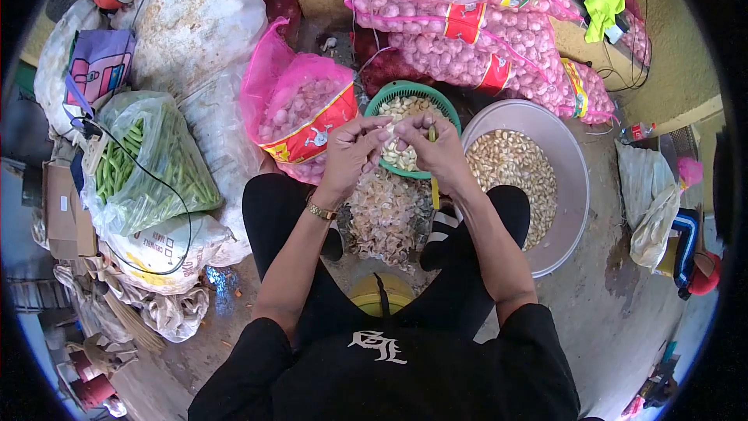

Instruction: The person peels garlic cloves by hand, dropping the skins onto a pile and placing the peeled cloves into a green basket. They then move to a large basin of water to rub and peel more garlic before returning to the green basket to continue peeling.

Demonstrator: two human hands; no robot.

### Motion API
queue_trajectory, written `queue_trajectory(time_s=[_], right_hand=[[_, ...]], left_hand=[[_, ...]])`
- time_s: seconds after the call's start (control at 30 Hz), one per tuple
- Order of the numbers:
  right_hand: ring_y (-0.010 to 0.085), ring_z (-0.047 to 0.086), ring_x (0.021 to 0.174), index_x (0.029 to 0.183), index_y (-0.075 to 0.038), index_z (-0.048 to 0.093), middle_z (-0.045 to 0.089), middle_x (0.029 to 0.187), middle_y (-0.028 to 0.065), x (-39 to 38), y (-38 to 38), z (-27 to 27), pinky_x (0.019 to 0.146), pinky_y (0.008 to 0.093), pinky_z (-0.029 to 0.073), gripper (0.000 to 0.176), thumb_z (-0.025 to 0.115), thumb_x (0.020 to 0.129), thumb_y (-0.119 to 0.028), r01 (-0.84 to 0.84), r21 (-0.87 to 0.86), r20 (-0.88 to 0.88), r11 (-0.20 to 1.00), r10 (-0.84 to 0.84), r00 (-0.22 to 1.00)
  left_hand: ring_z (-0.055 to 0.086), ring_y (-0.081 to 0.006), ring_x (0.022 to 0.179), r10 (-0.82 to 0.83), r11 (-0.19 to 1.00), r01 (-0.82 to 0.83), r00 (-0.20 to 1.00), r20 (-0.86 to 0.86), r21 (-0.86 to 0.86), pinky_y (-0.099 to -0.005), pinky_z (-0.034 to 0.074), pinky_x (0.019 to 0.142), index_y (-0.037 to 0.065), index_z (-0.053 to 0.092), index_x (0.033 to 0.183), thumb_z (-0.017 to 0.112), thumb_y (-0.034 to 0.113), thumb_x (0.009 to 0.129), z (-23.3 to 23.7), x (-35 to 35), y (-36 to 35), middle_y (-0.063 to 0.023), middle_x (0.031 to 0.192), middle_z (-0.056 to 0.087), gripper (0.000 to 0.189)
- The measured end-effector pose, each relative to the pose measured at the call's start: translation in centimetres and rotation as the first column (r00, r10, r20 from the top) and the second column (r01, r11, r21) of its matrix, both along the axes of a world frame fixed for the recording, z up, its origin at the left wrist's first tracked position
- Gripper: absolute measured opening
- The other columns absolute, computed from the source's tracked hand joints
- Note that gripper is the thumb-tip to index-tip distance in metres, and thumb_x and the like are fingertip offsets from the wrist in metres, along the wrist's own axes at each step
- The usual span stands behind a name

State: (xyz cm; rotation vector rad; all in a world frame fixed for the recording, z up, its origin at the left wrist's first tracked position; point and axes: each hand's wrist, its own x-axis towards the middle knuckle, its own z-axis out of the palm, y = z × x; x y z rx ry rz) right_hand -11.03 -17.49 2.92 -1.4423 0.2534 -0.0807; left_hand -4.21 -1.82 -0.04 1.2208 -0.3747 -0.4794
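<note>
My left hand [354, 151] is closed in a pinch on a small pale garlic clove [390, 132], in front of my chest and over the green basket. My right hand [436, 150] meets it from the other side, fingers curled. A slim yellow-green tool [435, 192] shows at its palm, partly hidden by the fingers; I cannot tell its kind. Below both hands, the green plastic basket [450, 109] contains peeled garlic cloves [405, 107]. Papery garlic skins [380, 218] are heaped on the floor between my feet.
At right stands a wide pale basin [578, 187] of garlic cloves [510, 168]. An opened pink mesh sack [300, 105] of garlic leans at left of the basket. More full sacks [483, 47] are stacked behind. A bag of green pods [148, 160] lies at left.
</note>
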Motion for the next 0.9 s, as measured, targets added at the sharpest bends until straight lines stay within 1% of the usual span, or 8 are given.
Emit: queue_trajectory(time_s=[0.1,0.2,0.27,0.43,0.5,0.67,0.83,0.9], right_hand=[[-0.0002,0.034,0.043,0.093,-0.007,0.066,0.063,0.072,-0.0004,0.5,-0.5,-0.4,0.039,0.0167,0.022,0.013,0.066,0.091,-0.020,0.101,0.093,0.011,0.991,-0.102,0.995],[0.0072,0.057,0.060,0.097,-0.001,0.067,0.066,0.074,0.0033,1.5,-2.4,-2.1,0.054,0.0233,0.044,0.017,0.065,0.091,-0.017,0.154,-0.012,0.085,0.988,-0.153,0.985],[0.0088,0.062,0.060,0.100,0.002,0.066,0.067,0.073,0.0060,2.4,-3.9,-4.6,0.056,0.0253,0.048,0.018,0.062,0.091,-0.013,0.364,-0.590,0.338,0.720,-0.189,0.922],[0.0121,0.065,0.067,0.105,0.002,0.066,0.067,0.073,0.0081,1.8,-2.2,-1.6,0.063,0.0275,0.050,0.021,0.065,0.088,-0.010,0.196,-0.449,0.156,0.872,-0.139,0.978],[0.0098,0.062,0.072,0.107,0.003,0.065,0.066,0.081,0.0067,1.2,-0.7,-0.9,0.066,0.0253,0.048,0.023,0.067,0.088,-0.012,0.009,-0.345,0.168,0.939,0.053,0.984],[0.0116,0.064,0.076,0.098,0.000,0.067,0.070,0.084,0.0094,0.2,2.0,0.2,0.068,0.0284,0.050,0.019,0.072,0.083,-0.011,0.092,-0.513,0.290,0.853,0.071,0.954],[0.0247,0.068,0.080,0.102,-0.004,0.065,0.070,0.089,0.0135,0.2,3.0,-1.1,0.072,0.0318,0.051,0.023,0.071,0.080,-0.006,0.021,-0.540,0.354,0.841,0.205,0.912],[0.0184,0.065,0.079,0.102,-0.002,0.065,0.069,0.089,0.0109,0.4,3.5,-1.4,0.071,0.0304,0.049,0.022,0.070,0.081,-0.005,0.052,-0.563,0.341,0.825,0.175,0.924]], left_hand=[[0.043,-0.0022,0.044,0.052,0.998,-0.053,0.999,-0.015,-0.025,-0.0179,0.032,0.039,-0.001,0.065,0.108,0.059,0.012,0.095,-0.2,0.5,0.3,0.0010,0.069,0.059,0.019],[0.042,-0.0023,0.043,0.082,0.994,-0.088,0.992,-0.094,-0.061,-0.0175,0.033,0.038,0.000,0.065,0.106,0.058,0.015,0.096,0.1,0.9,0.6,0.0011,0.069,0.058,0.019],[0.041,-0.0026,0.041,0.110,0.992,-0.117,0.987,-0.120,-0.055,-0.0171,0.034,0.037,0.001,0.066,0.105,0.058,0.016,0.096,-0.1,0.9,0.9,0.0011,0.068,0.057,0.020],[0.052,-0.0050,0.048,0.045,0.993,-0.070,0.970,-0.240,-0.096,-0.0168,0.035,0.037,0.001,0.058,0.117,0.052,0.023,0.100,-0.2,1.2,1.2,-0.0044,0.077,0.062,0.029],[0.054,-0.0055,0.050,0.005,0.995,-0.027,0.976,-0.220,-0.098,-0.0167,0.035,0.037,0.001,0.057,0.118,0.051,0.025,0.100,-0.3,1.1,1.2,-0.0048,0.078,0.063,0.031],[0.060,-0.0098,0.059,0.037,0.997,-0.054,0.953,-0.300,-0.050,-0.0178,0.041,0.041,-0.001,0.057,0.117,0.048,0.030,0.101,-0.3,0.8,1.1,-0.0079,0.083,0.064,0.035],[0.067,-0.0206,0.086,-0.085,0.949,-0.070,0.883,-0.462,-0.307,-0.0263,0.057,0.065,-0.003,0.048,0.125,0.044,0.035,0.101,-1.3,1.3,1.9,-0.0162,0.109,0.063,0.045],[0.065,-0.0211,0.095,-0.090,0.947,-0.070,0.880,-0.466,-0.314,-0.0268,0.057,0.071,-0.003,0.046,0.128,0.042,0.035,0.102,-1.7,1.0,1.6,-0.0158,0.113,0.061,0.046]])
